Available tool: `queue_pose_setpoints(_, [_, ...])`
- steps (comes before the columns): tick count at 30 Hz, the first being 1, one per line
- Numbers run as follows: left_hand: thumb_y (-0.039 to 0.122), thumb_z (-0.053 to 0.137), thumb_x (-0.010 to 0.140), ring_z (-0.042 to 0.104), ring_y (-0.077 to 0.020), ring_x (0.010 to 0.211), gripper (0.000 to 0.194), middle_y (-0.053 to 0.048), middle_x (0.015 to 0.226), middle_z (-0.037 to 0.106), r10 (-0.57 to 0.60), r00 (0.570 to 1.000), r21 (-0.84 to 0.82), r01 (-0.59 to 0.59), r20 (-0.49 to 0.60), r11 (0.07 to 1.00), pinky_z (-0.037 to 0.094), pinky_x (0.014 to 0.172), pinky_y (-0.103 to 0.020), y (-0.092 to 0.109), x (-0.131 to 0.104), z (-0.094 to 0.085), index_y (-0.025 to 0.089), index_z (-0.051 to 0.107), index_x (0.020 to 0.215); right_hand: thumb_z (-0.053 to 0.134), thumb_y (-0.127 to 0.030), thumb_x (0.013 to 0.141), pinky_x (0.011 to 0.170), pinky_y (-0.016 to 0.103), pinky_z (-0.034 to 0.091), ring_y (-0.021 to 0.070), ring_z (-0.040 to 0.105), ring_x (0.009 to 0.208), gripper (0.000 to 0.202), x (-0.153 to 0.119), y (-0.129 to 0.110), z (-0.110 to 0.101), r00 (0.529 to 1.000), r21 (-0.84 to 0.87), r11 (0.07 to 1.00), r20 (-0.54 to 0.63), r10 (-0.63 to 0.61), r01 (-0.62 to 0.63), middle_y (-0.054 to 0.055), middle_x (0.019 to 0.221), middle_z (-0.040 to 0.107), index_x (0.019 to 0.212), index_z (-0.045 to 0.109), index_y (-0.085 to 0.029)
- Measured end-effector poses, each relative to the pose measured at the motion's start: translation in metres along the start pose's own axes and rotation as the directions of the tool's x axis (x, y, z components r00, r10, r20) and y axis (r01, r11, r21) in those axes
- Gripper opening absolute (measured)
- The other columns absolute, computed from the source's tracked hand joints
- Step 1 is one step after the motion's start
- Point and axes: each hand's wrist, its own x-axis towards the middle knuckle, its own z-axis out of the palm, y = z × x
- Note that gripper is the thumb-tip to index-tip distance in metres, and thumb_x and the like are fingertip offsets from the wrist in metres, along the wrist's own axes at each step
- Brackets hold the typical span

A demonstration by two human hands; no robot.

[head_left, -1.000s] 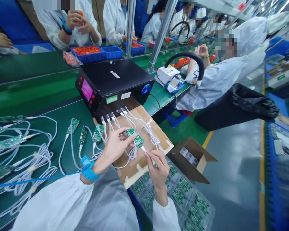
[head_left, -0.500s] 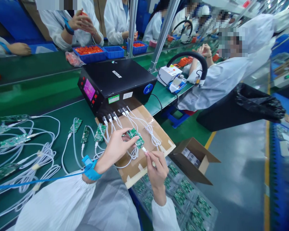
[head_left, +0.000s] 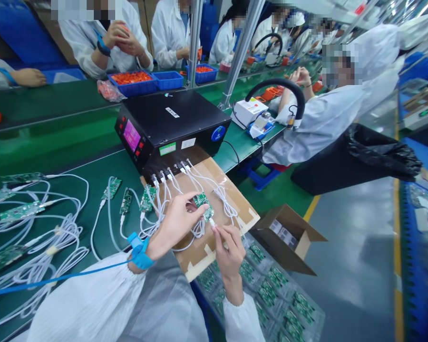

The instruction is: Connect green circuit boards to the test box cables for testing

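My left hand (head_left: 180, 216), with a blue strap at its wrist, pinches a green circuit board (head_left: 202, 203) by its edges above a taped cardboard sheet (head_left: 219, 178). My right hand (head_left: 230, 249) grips the white cable plug (head_left: 211, 222) at the board's lower end. Plug and board touch; how deep the plug sits I cannot tell. Behind them stands a black test box (head_left: 174, 116) with a lit pink screen (head_left: 131, 135) and a row of white cables plugged into its front. Several other boards (head_left: 148, 198) with cables lie on the green bench to the left.
Bundled white cables (head_left: 62, 237) spread over the bench's left side. Below right are clear trays of circuit boards (head_left: 267, 289), an open carton (head_left: 288, 232) and a black bin (head_left: 342, 164). A co-worker (head_left: 328, 114) sits at right; others work across the bench beside blue bins (head_left: 135, 88).
Both hands stay on the same board and plug. The board has tilted a little more upright, and my left hand has shifted slightly right.
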Motion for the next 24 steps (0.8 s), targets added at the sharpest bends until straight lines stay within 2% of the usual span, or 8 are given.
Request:
queue_pose_setpoints(5, [0.035, 0.079, 0.082, 0.072, -0.0197, 0.069, 0.03, -0.003, 0.079, 0.074, 0.073, 0.997, 0.059, -0.075, 0.031, 0.995, 0.057, 0.066, -0.029, 0.01, 0.005, -0.003, 0.016, 0.075, 0.105, 0.069, -0.007, 0.093, 0.08, 0.037, 0.058, 0.0191, 0.067, 0.089, 0.023, -0.001, 0.001, -0.009, 1.0, -0.045, 0.999, -0.015, -0.006, 0.005, 0.004, 0.093, 0.07, 0.109, 0.071, -0.023])
queue_pose_setpoints(7, [0.035, 0.079, 0.081, 0.071, -0.0197, 0.069, 0.031, -0.003, 0.078, 0.073, 0.076, 0.997, 0.045, -0.077, 0.019, 0.996, 0.058, 0.066, -0.029, 0.014, 0.006, -0.004, 0.016, 0.075, 0.106, 0.072, -0.013, 0.093, 0.09, 0.043, 0.055, 0.0229, 0.065, 0.099, 0.021, -0.006, 0.008, -0.016, 0.993, -0.147, 0.987, -0.11, 0.048, -0.064, 0.008, 0.102, 0.069, 0.112, 0.07, -0.023])
queue_pose_setpoints(9, [0.036, 0.077, 0.084, 0.07, -0.0195, 0.069, 0.03, -0.003, 0.078, 0.072, 0.082, 0.996, 0.046, -0.083, 0.017, 0.995, 0.057, 0.066, -0.029, 0.015, 0.006, -0.005, 0.017, 0.075, 0.107, 0.077, -0.02, 0.09, 0.096, 0.045, 0.051, 0.0252, 0.062, 0.106, 0.026, -0.017, 0.02, -0.023, 0.93, -0.212, 0.947, -0.33, 0.163, -0.241, 0.011, 0.11, 0.065, 0.114, 0.068, -0.02])
queue_pose_setpoints(11, [0.037, 0.073, 0.088, 0.069, -0.0189, 0.072, 0.028, -0.003, 0.081, 0.073, 0.104, 0.994, 0.071, -0.105, 0.019, 0.992, 0.056, 0.067, -0.029, 0.015, 0.006, -0.003, 0.017, 0.075, 0.107, 0.084, -0.028, 0.085, 0.093, 0.04, 0.052, 0.0225, 0.06, 0.1, 0.037, -0.032, 0.033, -0.029, 0.805, -0.136, 0.889, -0.499, 0.32, -0.437, 0.009, 0.106, 0.061, 0.114, 0.065, -0.018])
queue_pose_setpoints(15, [0.04, 0.068, 0.092, 0.068, -0.0189, 0.081, 0.028, -0.006, 0.094, 0.074, 0.143, 0.99, 0.1, -0.144, 0.019, 0.984, 0.053, 0.067, -0.028, 0.011, 0.007, 0.001, 0.017, 0.073, 0.108, 0.076, -0.045, 0.09, 0.07, 0.027, 0.053, 0.0147, 0.062, 0.075, 0.035, -0.059, 0.051, -0.037, 0.639, 0.181, 0.706, -0.317, 0.701, -0.685, 0.0, 0.085, 0.063, 0.106, 0.061, -0.018])
queue_pose_setpoints(19, [0.041, 0.068, 0.094, 0.071, -0.0204, 0.089, 0.03, -0.007, 0.096, 0.074, 0.112, 0.989, 0.003, -0.113, 0.092, 0.994, 0.057, 0.076, -0.031, 0.01, 0.005, 0.005, 0.015, 0.072, 0.11, 0.077, -0.048, 0.089, 0.071, 0.027, 0.056, 0.0135, 0.065, 0.073, 0.036, -0.055, 0.056, -0.042, 0.501, 0.442, 0.569, -0.272, 0.822, -0.694, 0.0, 0.083, 0.067, 0.103, 0.066, -0.017])
queue_pose_setpoints(21, [0.042, 0.069, 0.093, 0.072, -0.022, 0.094, 0.033, -0.008, 0.098, 0.074, 0.077, 0.99, -0.07, -0.069, 0.122, 0.995, 0.059, 0.081, -0.033, 0.011, 0.004, 0.006, 0.015, 0.07, 0.113, 0.08, -0.047, 0.086, 0.074, 0.027, 0.057, 0.0129, 0.066, 0.075, 0.036, -0.04, 0.058, -0.042, 0.486, 0.543, 0.555, -0.282, 0.827, -0.63, 0.0, 0.085, 0.068, 0.103, 0.068, -0.017])
queue_pose_setpoints(24, [0.044, 0.07, 0.093, 0.073, -0.0244, 0.104, 0.038, -0.011, 0.107, 0.076, 0.057, 0.982, -0.166, -0.028, 0.177, 0.986, 0.061, 0.082, -0.034, 0.011, 0.003, 0.008, 0.015, 0.069, 0.118, 0.08, -0.046, 0.087, 0.079, 0.029, 0.059, 0.014, 0.069, 0.081, 0.033, -0.007, 0.056, -0.039, 0.522, 0.558, 0.609, -0.331, 0.786, -0.563, 0.002, 0.092, 0.072, 0.102, 0.07, -0.018])
